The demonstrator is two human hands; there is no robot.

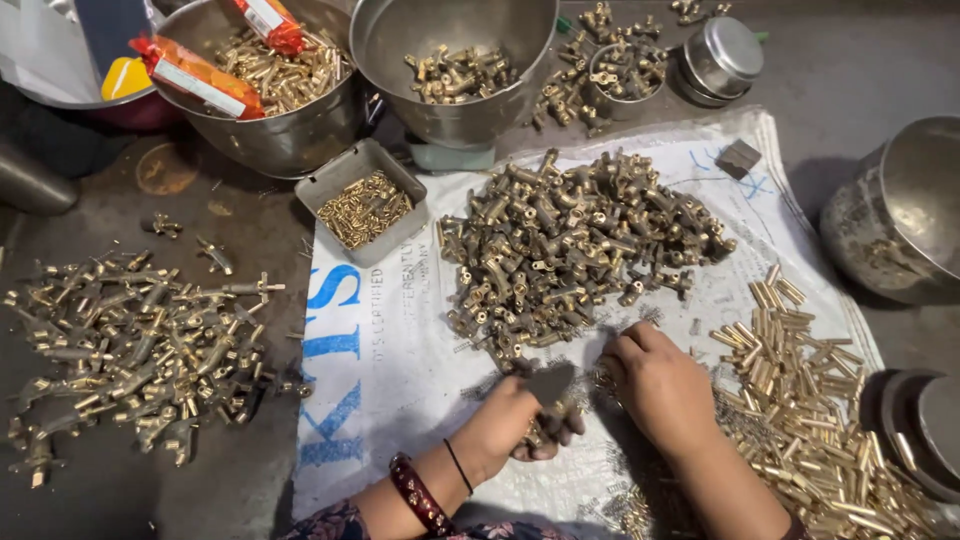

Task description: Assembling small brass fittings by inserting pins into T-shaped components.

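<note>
My left hand [512, 425] is closed around a small brass fitting with a dark flat piece, held low over the white sack [400, 350]. My right hand [655, 385] rests palm down on the sack just to its right, fingertips on small loose parts; whether it pinches one is hidden. A big heap of brass fittings [570, 245] lies just beyond both hands. A spread of short brass tubes [810, 400] covers the sack on the right.
Another pile of brass fittings [130, 345] lies on the floor at left. A small metal tray of tiny brass pieces [365, 205] sits at the sack's top left. Steel bowls [290, 90] [455, 60] with parts stand at the back; large steel vessels [900, 215] at right.
</note>
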